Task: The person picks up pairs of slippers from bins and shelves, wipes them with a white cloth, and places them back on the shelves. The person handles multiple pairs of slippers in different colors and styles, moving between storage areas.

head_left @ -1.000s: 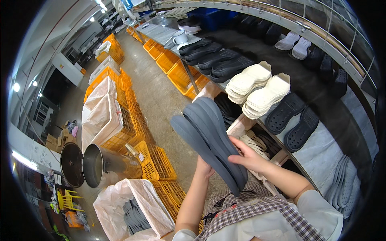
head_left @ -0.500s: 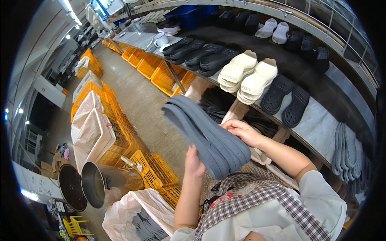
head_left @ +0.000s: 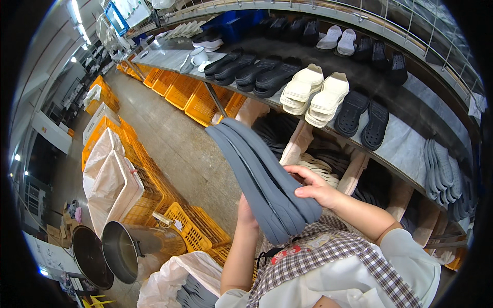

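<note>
A stack of grey foam shoe soles (head_left: 267, 179) is held between my two hands in front of my apron. Its side edges face up, and thin gaps show between the layers. My left hand (head_left: 247, 211) grips the stack from its left side, with most of the fingers hidden behind it. At the right edge, near the close end, my right hand (head_left: 313, 187) has its thumb on the upper side and its fingers curled round the edge. A lined basket (head_left: 172, 272) with more grey soles lies below my left forearm.
Cream soles (head_left: 328, 97), black soles (head_left: 362, 115) and grey soles (head_left: 441, 172) line the workbench (head_left: 398, 138) on my right. Filled bins of soles sit under it. Orange crates (head_left: 197, 226) and metal drums (head_left: 138, 249) stand on the left. The floor aisle (head_left: 169, 138) runs between.
The stack has rolled so its side edges face up more. My right thumb now lies on its upper side. The view has shifted slightly, showing more of the bins under the workbench.
</note>
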Action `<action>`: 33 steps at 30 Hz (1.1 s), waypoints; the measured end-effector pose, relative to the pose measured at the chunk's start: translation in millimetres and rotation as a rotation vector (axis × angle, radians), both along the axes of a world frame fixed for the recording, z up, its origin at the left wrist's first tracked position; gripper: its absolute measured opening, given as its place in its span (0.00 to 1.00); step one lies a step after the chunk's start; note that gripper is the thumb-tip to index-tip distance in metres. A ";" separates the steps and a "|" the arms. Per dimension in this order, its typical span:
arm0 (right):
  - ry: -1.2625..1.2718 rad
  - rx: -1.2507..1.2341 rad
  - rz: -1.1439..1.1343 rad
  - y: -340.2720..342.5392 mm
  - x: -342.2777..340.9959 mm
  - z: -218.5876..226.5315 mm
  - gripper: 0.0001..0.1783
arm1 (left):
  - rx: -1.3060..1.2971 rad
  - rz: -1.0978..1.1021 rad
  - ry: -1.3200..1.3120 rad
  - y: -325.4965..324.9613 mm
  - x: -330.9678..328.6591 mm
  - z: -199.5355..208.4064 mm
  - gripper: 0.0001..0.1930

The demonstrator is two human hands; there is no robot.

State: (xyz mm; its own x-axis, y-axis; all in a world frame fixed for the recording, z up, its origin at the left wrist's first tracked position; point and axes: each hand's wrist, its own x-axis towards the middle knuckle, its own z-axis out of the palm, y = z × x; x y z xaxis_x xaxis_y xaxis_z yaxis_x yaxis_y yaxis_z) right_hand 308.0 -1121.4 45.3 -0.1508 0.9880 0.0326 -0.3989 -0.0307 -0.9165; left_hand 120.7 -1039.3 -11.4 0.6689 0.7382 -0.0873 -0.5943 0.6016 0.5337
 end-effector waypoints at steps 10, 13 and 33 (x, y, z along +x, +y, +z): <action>-0.224 0.220 -0.075 -6.9 -3.2 -15.4 0.41 | -0.009 -0.029 0.040 -2.6 4.3 3.1 0.24; -0.235 0.268 -0.086 -9.4 -1.1 -19.7 0.40 | 0.048 -0.021 0.067 0.7 7.1 -4.0 0.24; -0.138 -0.127 -0.886 -103.9 107.7 -3.4 0.56 | 0.822 -0.397 0.265 -48.9 180.5 51.5 0.44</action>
